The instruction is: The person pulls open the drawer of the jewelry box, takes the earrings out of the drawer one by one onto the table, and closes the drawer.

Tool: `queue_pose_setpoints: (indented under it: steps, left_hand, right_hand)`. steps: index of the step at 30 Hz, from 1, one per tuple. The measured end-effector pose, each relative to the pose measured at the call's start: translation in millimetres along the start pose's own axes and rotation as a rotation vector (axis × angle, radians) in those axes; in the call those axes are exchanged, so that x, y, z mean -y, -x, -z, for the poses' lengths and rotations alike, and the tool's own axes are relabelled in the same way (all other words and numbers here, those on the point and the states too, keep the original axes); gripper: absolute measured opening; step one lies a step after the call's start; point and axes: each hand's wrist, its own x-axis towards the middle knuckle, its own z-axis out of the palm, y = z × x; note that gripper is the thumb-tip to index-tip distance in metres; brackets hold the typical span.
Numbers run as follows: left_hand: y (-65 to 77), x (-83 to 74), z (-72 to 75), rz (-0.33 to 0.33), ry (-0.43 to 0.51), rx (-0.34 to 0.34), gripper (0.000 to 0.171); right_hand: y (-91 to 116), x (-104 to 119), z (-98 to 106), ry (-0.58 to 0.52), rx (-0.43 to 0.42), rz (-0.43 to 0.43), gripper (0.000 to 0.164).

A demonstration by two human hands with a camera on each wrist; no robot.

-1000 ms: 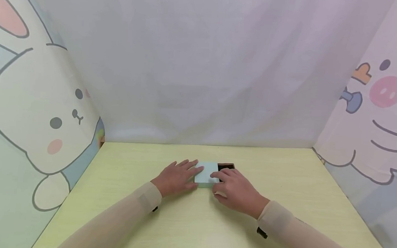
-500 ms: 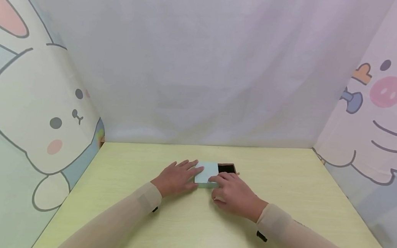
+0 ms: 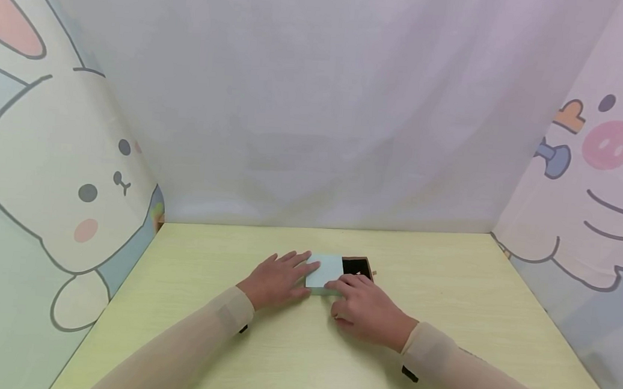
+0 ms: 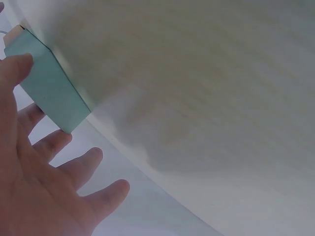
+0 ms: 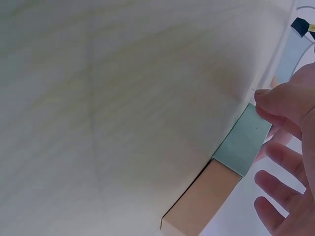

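A pale green sliding box (image 3: 323, 271) lies on the table, its brown drawer (image 5: 202, 196) partly out to the right. The drawer's black inside (image 3: 354, 265) shows a small white mark too tiny to make out. My left hand (image 3: 275, 280) holds the sleeve's left end. In the left wrist view, its thumb (image 4: 19, 67) lies on the green side and other fingers reach past the far side. My right hand (image 3: 369, 307) is at the near right of the box, its index fingertip touching the top near the front edge. Its other fingers are loosely bent and grip nothing visible.
The pale yellow wooden table (image 3: 221, 242) extends around the box. A white cloth (image 3: 317, 110) hangs behind it, with cartoon-printed panels (image 3: 73, 190) on both sides. A small tab (image 3: 374, 273) juts from the drawer's right end.
My right hand has shifted slightly toward the near side, uncovering more of the drawer's black inside, its white mark and the end tab. My left hand and the box stay in place.
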Motion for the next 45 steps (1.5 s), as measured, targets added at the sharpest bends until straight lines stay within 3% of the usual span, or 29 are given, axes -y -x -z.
queue_pose_setpoints:
  steps: [30, 45]
  left_hand:
    - [-0.1, -0.4, -0.3, 0.001, 0.014, -0.003, 0.07]
    - [-0.2, 0.6, -0.7, -0.003, 0.016, 0.0, 0.069]
  right_hand:
    - [3.0, 0.3, -12.2, 0.049, -0.004, 0.002, 0.016]
    - [4.1, 3.8, -11.5, -0.005, 0.022, -0.027, 0.015]
